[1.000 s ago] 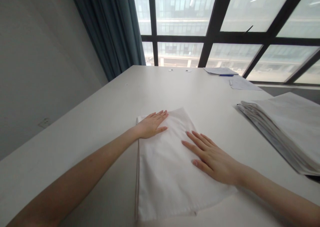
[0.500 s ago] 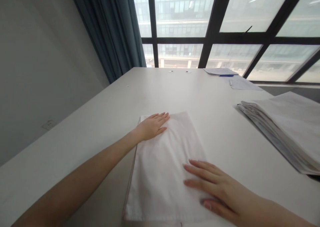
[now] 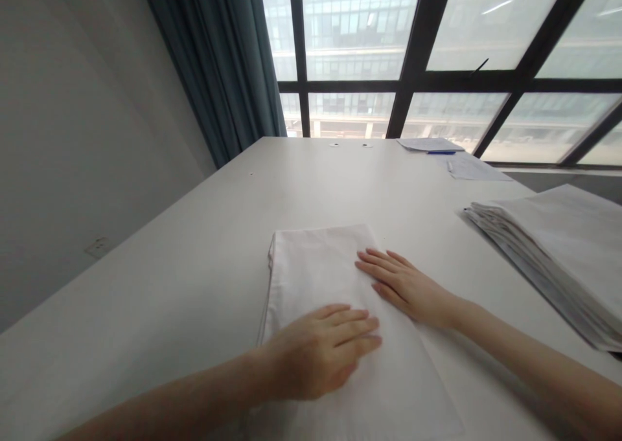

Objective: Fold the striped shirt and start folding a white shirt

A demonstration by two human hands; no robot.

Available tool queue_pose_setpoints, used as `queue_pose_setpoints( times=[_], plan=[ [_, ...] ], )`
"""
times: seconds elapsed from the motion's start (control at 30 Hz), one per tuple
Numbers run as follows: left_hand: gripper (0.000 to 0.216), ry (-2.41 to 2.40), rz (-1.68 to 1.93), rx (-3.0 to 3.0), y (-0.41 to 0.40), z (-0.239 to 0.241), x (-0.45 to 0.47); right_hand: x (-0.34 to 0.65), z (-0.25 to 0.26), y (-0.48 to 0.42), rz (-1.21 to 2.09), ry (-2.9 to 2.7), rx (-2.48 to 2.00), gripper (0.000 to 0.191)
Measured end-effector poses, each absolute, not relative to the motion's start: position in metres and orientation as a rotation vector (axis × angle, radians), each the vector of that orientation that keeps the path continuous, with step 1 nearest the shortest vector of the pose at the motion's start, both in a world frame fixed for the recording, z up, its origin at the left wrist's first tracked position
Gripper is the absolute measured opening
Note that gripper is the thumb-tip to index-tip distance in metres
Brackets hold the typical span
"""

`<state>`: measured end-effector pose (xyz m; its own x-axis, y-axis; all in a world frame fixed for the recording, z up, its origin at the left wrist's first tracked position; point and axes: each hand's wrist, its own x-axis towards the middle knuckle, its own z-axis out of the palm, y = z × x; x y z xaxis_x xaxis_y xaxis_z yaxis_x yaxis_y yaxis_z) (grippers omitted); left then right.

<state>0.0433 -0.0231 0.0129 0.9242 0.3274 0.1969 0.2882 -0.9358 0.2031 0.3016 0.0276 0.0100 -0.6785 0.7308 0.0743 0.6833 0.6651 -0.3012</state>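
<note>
A folded white cloth (image 3: 321, 260) lies lengthwise on the white table, its layered edge showing along the left side. Over the cloth's middle, my left hand (image 3: 323, 350) is held palm down with fingers stretched out; whether it presses or hovers I cannot tell. Farther up, my right hand (image 3: 403, 282) rests flat by the cloth's right edge, fingers extended on the fabric. Neither hand grips anything. The near end of the cloth runs down to the bottom of the view, partly behind my left hand and forearm.
A thick stack of folded white cloths (image 3: 558, 253) sits on the right of the table (image 3: 194, 260). Paper sheets (image 3: 479, 168) and a blue pen (image 3: 441, 152) lie at the far right. A wall stands on the left, with a dark blue curtain (image 3: 218, 59) and windows behind.
My left hand has come back from the far end toward the cloth's middle. My right hand has slid forward along the right edge. The cloth looks smoother at its far end.
</note>
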Motion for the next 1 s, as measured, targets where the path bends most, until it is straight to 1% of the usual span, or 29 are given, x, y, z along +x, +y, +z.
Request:
queue_pose_setpoints(
  times=[0.1,0.27,0.57,0.67,0.73,0.8,0.9,1.0],
  plan=[
    [0.047,0.36,0.228,2.868,-0.023,0.019,0.042,0.297,0.007,0.045,0.399,-2.706,-1.18,0.052],
    [0.05,0.344,0.135,2.809,-0.018,0.022,0.039,0.289,0.001,0.069,0.36,-2.725,-1.211,0.057],
    [0.05,0.326,0.175,2.751,-0.02,0.021,0.035,0.28,-0.017,0.114,0.303,-2.627,-1.302,0.058],
    [0.043,0.345,0.253,2.657,-0.018,0.02,0.033,0.279,-0.02,0.116,0.262,-2.592,-1.33,0.056],
    [0.036,0.445,0.348,2.602,-0.012,0.019,0.03,0.278,-0.02,0.113,0.221,-2.572,-1.341,0.054],
    [0.035,0.64,0.408,2.612,-0.001,0.015,0.025,0.278,-0.018,0.11,0.193,-2.555,-1.343,0.052],
    [0.043,1.013,0.334,2.713,0.022,0.007,0.014,0.278,-0.017,0.107,0.182,-2.522,-1.356,0.051],
    [0.053,1.253,0.184,2.783,0.043,-0.001,-0.001,0.278,-0.017,0.107,0.213,-2.494,-1.364,0.05]
  ],
)
